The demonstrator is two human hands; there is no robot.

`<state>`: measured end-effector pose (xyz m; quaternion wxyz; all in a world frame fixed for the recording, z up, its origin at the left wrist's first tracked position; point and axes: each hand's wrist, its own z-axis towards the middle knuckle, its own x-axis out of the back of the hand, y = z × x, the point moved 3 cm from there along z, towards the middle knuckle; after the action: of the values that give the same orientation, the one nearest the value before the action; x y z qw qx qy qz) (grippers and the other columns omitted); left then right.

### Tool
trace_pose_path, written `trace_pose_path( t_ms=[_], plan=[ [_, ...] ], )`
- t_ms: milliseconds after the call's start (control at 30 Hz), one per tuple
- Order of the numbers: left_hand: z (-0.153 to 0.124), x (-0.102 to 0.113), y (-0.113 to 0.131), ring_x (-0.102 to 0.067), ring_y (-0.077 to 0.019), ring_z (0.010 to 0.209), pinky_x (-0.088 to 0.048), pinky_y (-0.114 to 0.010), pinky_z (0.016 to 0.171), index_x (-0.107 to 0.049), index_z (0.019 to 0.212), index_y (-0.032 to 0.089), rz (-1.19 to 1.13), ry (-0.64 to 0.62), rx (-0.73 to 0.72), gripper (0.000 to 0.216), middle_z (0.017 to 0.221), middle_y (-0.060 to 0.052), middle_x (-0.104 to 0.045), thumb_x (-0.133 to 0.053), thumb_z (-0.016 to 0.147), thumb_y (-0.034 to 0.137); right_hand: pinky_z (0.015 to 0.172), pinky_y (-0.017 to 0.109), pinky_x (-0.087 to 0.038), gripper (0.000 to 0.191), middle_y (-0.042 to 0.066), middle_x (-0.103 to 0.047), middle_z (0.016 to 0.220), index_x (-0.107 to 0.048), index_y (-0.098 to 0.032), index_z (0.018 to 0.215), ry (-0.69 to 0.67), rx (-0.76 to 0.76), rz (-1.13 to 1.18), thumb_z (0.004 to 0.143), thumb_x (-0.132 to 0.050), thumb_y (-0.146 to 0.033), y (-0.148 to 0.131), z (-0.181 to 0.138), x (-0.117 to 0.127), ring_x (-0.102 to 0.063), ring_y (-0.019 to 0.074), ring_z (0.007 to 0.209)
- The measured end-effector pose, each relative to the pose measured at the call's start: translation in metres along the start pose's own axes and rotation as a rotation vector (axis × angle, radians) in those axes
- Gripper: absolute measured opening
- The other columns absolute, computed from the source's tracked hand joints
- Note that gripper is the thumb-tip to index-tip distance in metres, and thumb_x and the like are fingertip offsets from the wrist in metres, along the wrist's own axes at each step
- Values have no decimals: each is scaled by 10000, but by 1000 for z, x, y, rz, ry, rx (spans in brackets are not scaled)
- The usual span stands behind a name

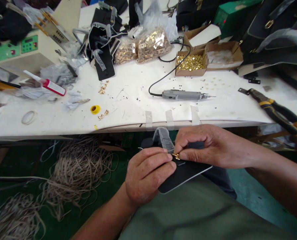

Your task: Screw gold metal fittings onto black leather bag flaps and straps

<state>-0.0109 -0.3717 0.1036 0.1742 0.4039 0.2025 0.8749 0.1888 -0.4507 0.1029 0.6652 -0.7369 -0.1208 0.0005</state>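
Observation:
A black leather-like panel [185, 175] with a pale edge lies over my lap, below the table's front edge. My left hand [149, 173] grips its left side, fingers folded over the top and thumb side near the metal fitting. A small gold-coloured metal fitting [176, 156] sits at the panel's upper part. The thumb and forefinger of my right hand [205, 146] pinch this fitting. Behind the fingers a strap wrapped in clear plastic [163, 138] curves upward. Parts of the panel are hidden under both hands.
On the white table [128, 83] lie a corded grey electric screwdriver [183, 95], pliers [275, 110], a yellow ring [95, 109] and a red-and-white bottle [53, 87]. Behind stand a box of gold pieces [191, 63] and bags of metal parts [153, 43]. Tangled strips [76, 170] cover the floor at left.

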Motion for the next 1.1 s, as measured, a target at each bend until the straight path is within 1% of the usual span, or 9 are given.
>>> trace_pose_path(
  t_ms=[67, 233, 367, 467, 633, 733, 833, 1000, 1100],
  plan=[
    [-1, -1, 0, -730, -222, 1052, -665, -389, 873, -705, 1077, 167, -9, 6, 13, 151, 1040, -83, -777, -653, 938, 137, 766, 246, -477, 186, 30, -716, 914, -745, -178, 941, -3, 5, -18, 950, -671, -348, 1, -1, -1, -645, 134, 832],
    [-2, -4, -1, -726, -232, 1087, -660, -400, 879, -677, 1109, 183, -15, -7, 48, 196, 1164, -115, -763, -689, 915, 163, 745, 242, -479, 165, 28, -719, 884, -754, -176, 898, 24, 3, -54, 937, -682, -319, 4, -2, -3, -649, 134, 811],
    [0, -4, 0, -729, -241, 1089, -658, -401, 889, -670, 1105, 170, -29, -19, 29, 217, 1157, -135, -769, -709, 893, 151, 753, 243, -482, 145, 37, -726, 896, -758, -179, 920, 51, 24, -97, 945, -665, -287, 1, -2, -1, -651, 138, 821],
    [3, -3, 1, -734, -237, 1072, -662, -406, 879, -672, 1101, 189, -34, -9, 37, 192, 1144, -117, -775, -693, 910, 175, 765, 252, -487, 154, 43, -730, 908, -761, -192, 949, 3, 72, -153, 962, -641, -286, -5, -1, 4, -651, 144, 834],
    [4, -4, 2, -737, -239, 1052, -660, -403, 878, -674, 1100, 163, -71, 5, 32, 209, 1112, -134, -777, -709, 894, 163, 792, 265, -492, 187, 49, -732, 938, -766, -207, 1004, -88, 145, -219, 993, -595, -283, -11, 2, 8, -657, 148, 870],
    [3, -5, 0, -745, -229, 1027, -662, -394, 865, -675, 1092, 191, -61, 3, 59, 205, 1099, -110, -781, -712, 892, 166, 790, 268, -499, 195, 49, -739, 915, -780, -211, 982, -97, 151, -227, 988, -594, -270, -11, 4, 7, -665, 154, 863],
    [2, -6, -3, -748, -221, 1011, -658, -385, 855, -674, 1093, 199, -60, 26, 80, 221, 1078, -95, -785, -714, 884, 142, 770, 268, -506, 185, 46, -749, 889, -794, -207, 937, -54, 87, -180, 960, -629, -288, -8, 7, 4, -673, 157, 835],
    [3, -8, -9, -743, -210, 965, -642, -377, 835, -691, 1077, 189, -119, 113, 141, 293, 1032, -91, -782, -744, 823, 51, 661, 242, -482, 178, 14, -746, 815, -791, -197, 887, 78, -127, -59, 900, -690, -343, 3, 8, -2, -653, 149, 745],
    [4, -9, -13, -739, -194, 931, -626, -348, 822, -711, 1033, 179, -179, 156, 211, 288, 999, -79, -778, -756, 798, 19, 679, 241, -478, 213, 12, -756, 840, -796, -198, 903, 103, -156, -47, 916, -665, -366, 4, 7, -3, -653, 153, 757]
  ],
)
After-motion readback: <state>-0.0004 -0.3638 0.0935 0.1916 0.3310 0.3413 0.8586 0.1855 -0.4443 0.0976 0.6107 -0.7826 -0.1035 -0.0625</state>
